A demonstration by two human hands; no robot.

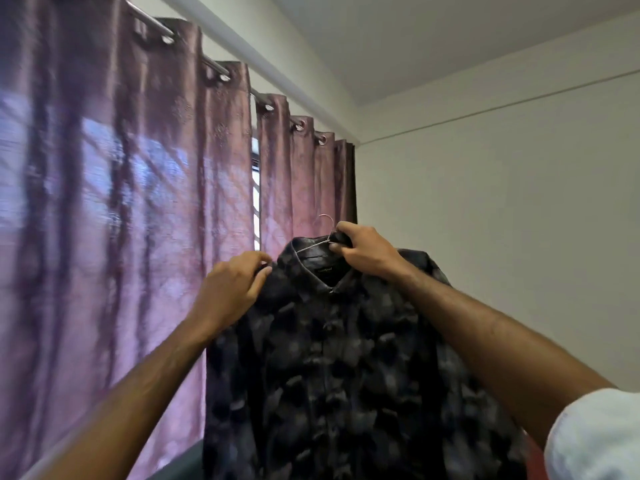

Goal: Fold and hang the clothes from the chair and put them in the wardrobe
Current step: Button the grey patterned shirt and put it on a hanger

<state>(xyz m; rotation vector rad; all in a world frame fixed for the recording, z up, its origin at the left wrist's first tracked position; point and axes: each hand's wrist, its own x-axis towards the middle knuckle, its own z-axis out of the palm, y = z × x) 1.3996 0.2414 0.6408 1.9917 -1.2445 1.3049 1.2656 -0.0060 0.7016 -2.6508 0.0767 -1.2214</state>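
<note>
Dark patterned shirt mid-frame, wire hanger inside collar; right hand gripping collar and hanger for support, left hand pinching shoulder to seat it

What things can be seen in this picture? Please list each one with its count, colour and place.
shirt: one, dark with grey pattern, held up at centre, on the hanger
hanger: one, thin metal wire, hook above the collar
curtains: two panels, mauve, on the left, narrow gap between them
curtain rod: one, silver, top left
wall: white, on the right
sleeve: one, white, lower right corner
left hand: pinches the shirt's shoulder
right hand: grips the collar at the hanger
</note>
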